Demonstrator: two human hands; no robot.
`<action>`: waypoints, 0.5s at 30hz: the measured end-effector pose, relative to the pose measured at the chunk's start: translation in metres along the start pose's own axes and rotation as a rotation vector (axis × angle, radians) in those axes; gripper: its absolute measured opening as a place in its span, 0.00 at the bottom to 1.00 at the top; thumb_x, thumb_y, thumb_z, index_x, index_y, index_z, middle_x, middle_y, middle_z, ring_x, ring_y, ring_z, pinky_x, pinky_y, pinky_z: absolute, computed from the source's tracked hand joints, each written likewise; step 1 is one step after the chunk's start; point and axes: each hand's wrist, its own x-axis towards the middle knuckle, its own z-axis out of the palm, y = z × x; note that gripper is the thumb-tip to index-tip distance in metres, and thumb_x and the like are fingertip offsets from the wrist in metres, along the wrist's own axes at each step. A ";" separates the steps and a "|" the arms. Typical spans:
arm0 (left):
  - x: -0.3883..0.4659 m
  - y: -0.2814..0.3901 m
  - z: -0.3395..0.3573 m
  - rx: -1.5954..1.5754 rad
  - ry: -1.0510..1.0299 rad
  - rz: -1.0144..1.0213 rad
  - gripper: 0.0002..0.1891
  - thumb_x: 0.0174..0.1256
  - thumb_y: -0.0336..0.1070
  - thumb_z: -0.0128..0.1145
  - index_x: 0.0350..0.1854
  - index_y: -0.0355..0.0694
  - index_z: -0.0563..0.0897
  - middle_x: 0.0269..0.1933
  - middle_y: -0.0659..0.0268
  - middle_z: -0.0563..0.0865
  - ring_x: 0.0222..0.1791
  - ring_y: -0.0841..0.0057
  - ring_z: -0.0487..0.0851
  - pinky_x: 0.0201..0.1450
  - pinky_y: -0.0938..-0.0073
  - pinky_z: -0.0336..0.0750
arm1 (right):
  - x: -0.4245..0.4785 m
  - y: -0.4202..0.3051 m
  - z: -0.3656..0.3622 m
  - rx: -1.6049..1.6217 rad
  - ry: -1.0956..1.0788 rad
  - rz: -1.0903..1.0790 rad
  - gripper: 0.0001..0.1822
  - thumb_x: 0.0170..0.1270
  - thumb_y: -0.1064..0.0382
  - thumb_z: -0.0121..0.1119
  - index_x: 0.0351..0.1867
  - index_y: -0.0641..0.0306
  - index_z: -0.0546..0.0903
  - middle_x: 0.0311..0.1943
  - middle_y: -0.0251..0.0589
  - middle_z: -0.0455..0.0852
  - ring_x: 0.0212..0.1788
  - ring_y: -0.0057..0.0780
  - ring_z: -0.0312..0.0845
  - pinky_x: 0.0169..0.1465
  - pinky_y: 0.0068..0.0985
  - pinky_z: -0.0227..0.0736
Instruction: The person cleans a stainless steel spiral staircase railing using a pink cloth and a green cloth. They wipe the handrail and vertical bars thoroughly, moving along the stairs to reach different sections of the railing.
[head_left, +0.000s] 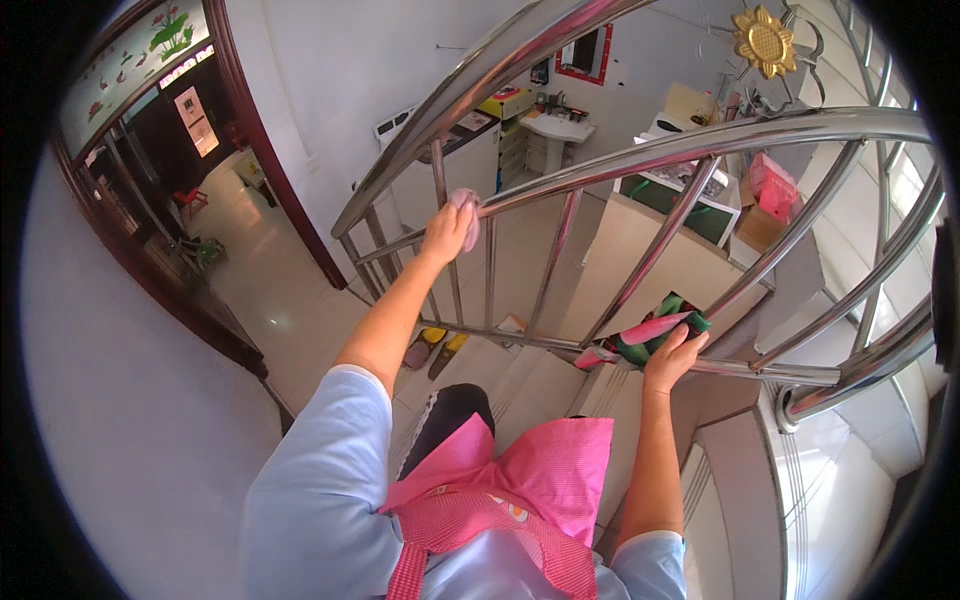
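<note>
My left hand (445, 234) grips a pale pink cloth (468, 219) against a middle rail of the curved metal stair railing (592, 166). To the right and lower, my right hand (673, 360) is closed on a multicoloured cloth (646, 334), green, pink and dark, which lies against the railing's balusters just above the bottom rail (780, 371). A gold sunflower ornament (763, 42) sits on the metalwork at the upper right. I wear a pink apron (555, 480) over a light blue top.
Pale stair treads (487, 375) run below me, with a pair of yellow and dark slippers (448, 354) near the railing's foot. Beyond the railing stand a white washbasin (559, 127) and a white cabinet (465, 169). A dark red doorframe (277, 150) is on the left.
</note>
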 end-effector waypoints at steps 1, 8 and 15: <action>0.003 0.009 0.005 0.046 0.005 -0.057 0.23 0.75 0.55 0.34 0.51 0.42 0.77 0.42 0.53 0.85 0.45 0.54 0.83 0.47 0.56 0.75 | 0.000 -0.001 0.001 -0.013 0.012 0.011 0.19 0.73 0.55 0.46 0.51 0.72 0.67 0.38 0.56 0.77 0.39 0.52 0.75 0.44 0.38 0.70; 0.033 0.200 0.020 -0.271 0.148 0.306 0.13 0.69 0.42 0.47 0.36 0.38 0.79 0.33 0.57 0.85 0.33 0.59 0.84 0.38 0.59 0.76 | 0.001 -0.003 -0.001 -0.056 0.063 0.003 0.18 0.73 0.55 0.45 0.51 0.70 0.68 0.38 0.54 0.78 0.40 0.49 0.76 0.45 0.38 0.71; 0.067 0.305 0.022 -0.291 0.127 0.578 0.16 0.61 0.50 0.61 0.37 0.41 0.79 0.35 0.57 0.83 0.35 0.56 0.83 0.39 0.60 0.76 | 0.000 -0.011 -0.020 0.052 -0.181 0.096 0.15 0.74 0.62 0.46 0.54 0.70 0.67 0.42 0.53 0.79 0.43 0.43 0.75 0.51 0.32 0.69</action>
